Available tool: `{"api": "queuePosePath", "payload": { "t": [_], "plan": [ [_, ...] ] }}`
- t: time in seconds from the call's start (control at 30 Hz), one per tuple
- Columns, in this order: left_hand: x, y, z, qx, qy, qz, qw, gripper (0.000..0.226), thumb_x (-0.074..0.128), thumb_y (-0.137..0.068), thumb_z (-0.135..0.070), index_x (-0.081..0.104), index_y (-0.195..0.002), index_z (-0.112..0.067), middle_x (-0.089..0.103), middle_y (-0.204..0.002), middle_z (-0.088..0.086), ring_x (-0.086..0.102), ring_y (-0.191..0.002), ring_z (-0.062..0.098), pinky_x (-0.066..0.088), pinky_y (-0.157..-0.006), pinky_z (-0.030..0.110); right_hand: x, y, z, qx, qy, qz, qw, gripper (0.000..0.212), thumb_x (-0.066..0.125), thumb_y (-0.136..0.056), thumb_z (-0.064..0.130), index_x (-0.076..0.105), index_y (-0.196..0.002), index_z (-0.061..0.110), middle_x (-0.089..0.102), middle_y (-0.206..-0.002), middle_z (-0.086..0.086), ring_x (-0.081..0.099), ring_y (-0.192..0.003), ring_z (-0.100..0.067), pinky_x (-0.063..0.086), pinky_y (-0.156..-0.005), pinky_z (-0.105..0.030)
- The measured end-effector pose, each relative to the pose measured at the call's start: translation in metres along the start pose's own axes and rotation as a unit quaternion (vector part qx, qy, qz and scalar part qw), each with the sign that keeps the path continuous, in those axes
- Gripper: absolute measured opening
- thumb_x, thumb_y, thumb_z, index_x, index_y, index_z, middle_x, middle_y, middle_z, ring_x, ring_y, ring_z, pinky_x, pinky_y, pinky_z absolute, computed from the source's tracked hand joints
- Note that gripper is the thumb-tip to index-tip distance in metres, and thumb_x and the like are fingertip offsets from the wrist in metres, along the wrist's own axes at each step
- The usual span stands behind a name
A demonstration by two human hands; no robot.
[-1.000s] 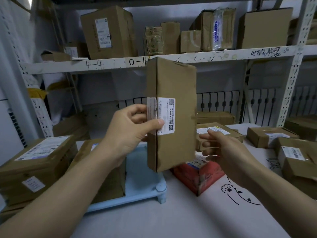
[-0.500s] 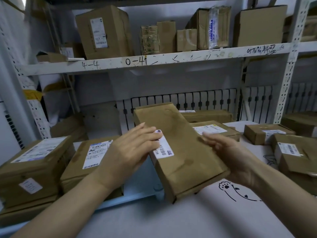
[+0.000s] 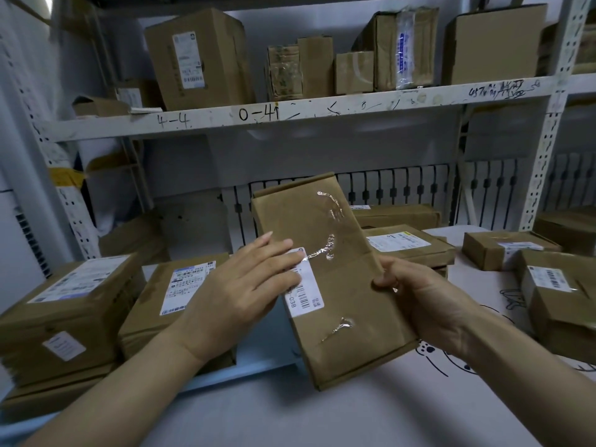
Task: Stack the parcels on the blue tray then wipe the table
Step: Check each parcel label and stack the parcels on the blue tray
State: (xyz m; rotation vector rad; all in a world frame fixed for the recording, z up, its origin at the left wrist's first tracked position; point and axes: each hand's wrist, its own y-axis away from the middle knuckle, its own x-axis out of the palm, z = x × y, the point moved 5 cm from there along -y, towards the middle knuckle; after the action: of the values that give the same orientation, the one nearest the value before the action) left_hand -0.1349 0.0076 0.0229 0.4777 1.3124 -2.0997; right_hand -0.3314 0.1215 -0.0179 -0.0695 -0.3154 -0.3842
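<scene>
A long flat brown parcel (image 3: 338,291) with a white barcode label lies tilted, label side up, over the right end of the blue tray (image 3: 258,366). My left hand (image 3: 238,295) rests flat on its left edge and label. My right hand (image 3: 425,301) grips its right edge, thumb on top. Two brown parcels sit on the tray at the left: a labelled one (image 3: 167,301) and a bigger one (image 3: 64,311). A stack of parcels (image 3: 406,246) stands on the table behind the held one.
Loose parcels (image 3: 503,250) (image 3: 561,298) lie at the table's right side. The white tabletop (image 3: 322,414) with cartoon drawings runs along the front. A shelf (image 3: 290,117) loaded with boxes hangs overhead, and a white rack post (image 3: 545,140) stands at right.
The parcel has swung from upright to lying flat, label up, and has come down low over the tray's right end. It hides the red box. My right hand has closed on its edge.
</scene>
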Motion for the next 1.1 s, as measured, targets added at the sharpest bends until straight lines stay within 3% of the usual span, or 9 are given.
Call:
{"api": "queuePosePath", "payload": {
  "t": [0.3,0.43,0.5,0.6,0.67,0.73,0.87,0.97,1.1],
  "plan": [
    [-0.004,-0.002,-0.001,0.008,-0.01,-0.01,1.0,0.017,0.063,-0.097,-0.012,0.074,-0.102,-0.001,0.065,-0.128,0.018,0.059,-0.125,0.032,0.044,-0.107,0.053,0.003,0.003,0.004,0.008,0.014,0.013,1.0,0.053,0.057,-0.061,0.009,0.075,-0.111,0.013,0.074,-0.11,-0.013,0.07,-0.089,-0.024,0.061,-0.069,-0.033],
    [-0.01,0.0,0.004,0.009,-0.019,-0.012,1.0,0.019,0.065,-0.095,-0.013,0.074,-0.105,0.0,0.064,-0.13,0.019,0.058,-0.126,0.032,0.044,-0.107,0.053,0.012,0.004,0.009,0.019,0.015,0.024,0.999,0.04,0.062,-0.075,0.014,0.073,-0.114,0.013,0.075,-0.109,-0.013,0.07,-0.089,-0.024,0.06,-0.071,-0.033],
    [-0.014,0.002,0.009,-0.001,-0.021,-0.013,1.0,0.021,0.068,-0.093,-0.013,0.073,-0.107,0.001,0.063,-0.131,0.019,0.057,-0.128,0.032,0.044,-0.107,0.053,0.018,0.005,0.013,0.026,0.001,0.015,1.0,0.024,0.056,-0.09,0.022,0.076,-0.103,0.014,0.075,-0.099,-0.012,0.07,-0.08,-0.024,0.059,-0.067,-0.031],
    [-0.02,0.004,0.018,-0.035,0.008,-0.025,0.999,0.027,0.071,-0.088,-0.008,0.07,-0.113,0.003,0.061,-0.134,0.018,0.054,-0.13,0.031,0.042,-0.109,0.055,0.024,-0.004,0.019,0.009,-0.015,0.005,1.0,0.037,0.05,-0.098,0.031,0.079,-0.083,0.014,0.071,-0.086,-0.009,0.068,-0.068,-0.019,0.054,-0.061,-0.026],
    [-0.025,0.006,0.026,-0.073,0.035,-0.035,0.996,0.03,0.067,-0.089,-0.007,0.067,-0.118,0.003,0.059,-0.136,0.016,0.052,-0.134,0.029,0.039,-0.112,0.054,0.027,-0.009,0.023,-0.013,-0.022,-0.018,1.0,0.047,0.047,-0.1,0.021,0.078,-0.066,0.012,0.068,-0.076,-0.008,0.067,-0.056,-0.014,0.051,-0.05,-0.018],
    [-0.032,0.008,0.033,-0.128,0.073,-0.051,0.988,0.033,0.06,-0.092,-0.012,0.064,-0.123,0.0,0.059,-0.138,0.011,0.05,-0.135,0.024,0.038,-0.114,0.05,0.032,-0.01,0.026,-0.039,0.01,-0.041,0.998,0.035,0.046,-0.1,0.007,0.074,-0.079,0.009,0.071,-0.08,-0.01,0.07,-0.068,-0.018,0.057,-0.057,-0.021],
    [-0.043,0.011,0.049,-0.301,0.195,-0.081,0.93,0.036,0.067,-0.09,-0.013,0.059,-0.124,-0.022,0.065,-0.126,-0.004,0.061,-0.118,0.011,0.052,-0.098,0.04,0.053,-0.018,0.027,-0.067,0.103,-0.044,0.991,0.025,0.051,-0.095,-0.004,0.064,-0.113,0.007,0.071,-0.106,-0.014,0.071,-0.09,-0.026,0.059,-0.08,-0.047],
    [-0.047,0.012,0.06,-0.419,0.3,-0.11,0.85,0.027,0.071,-0.088,-0.013,0.06,-0.109,-0.025,0.069,-0.109,-0.009,0.066,-0.104,0.005,0.055,-0.088,0.026,0.067,-0.022,0.032,-0.096,0.16,-0.061,0.98,0.048,0.062,-0.091,0.002,0.057,-0.134,0.023,0.063,-0.129,-0.002,0.064,-0.115,-0.021,0.051,-0.101,-0.047],
    [-0.048,0.023,0.073,-0.524,0.422,-0.154,0.724,0.023,0.064,-0.093,-0.012,0.063,-0.115,-0.018,0.075,-0.106,-0.004,0.07,-0.097,0.003,0.054,-0.077,0.015,0.087,-0.029,0.036,-0.121,0.219,-0.046,0.967,0.054,0.069,-0.089,0.018,0.054,-0.139,0.03,0.063,-0.133,0.007,0.061,-0.119,-0.012,0.044,-0.108,-0.039]
  ]
}}
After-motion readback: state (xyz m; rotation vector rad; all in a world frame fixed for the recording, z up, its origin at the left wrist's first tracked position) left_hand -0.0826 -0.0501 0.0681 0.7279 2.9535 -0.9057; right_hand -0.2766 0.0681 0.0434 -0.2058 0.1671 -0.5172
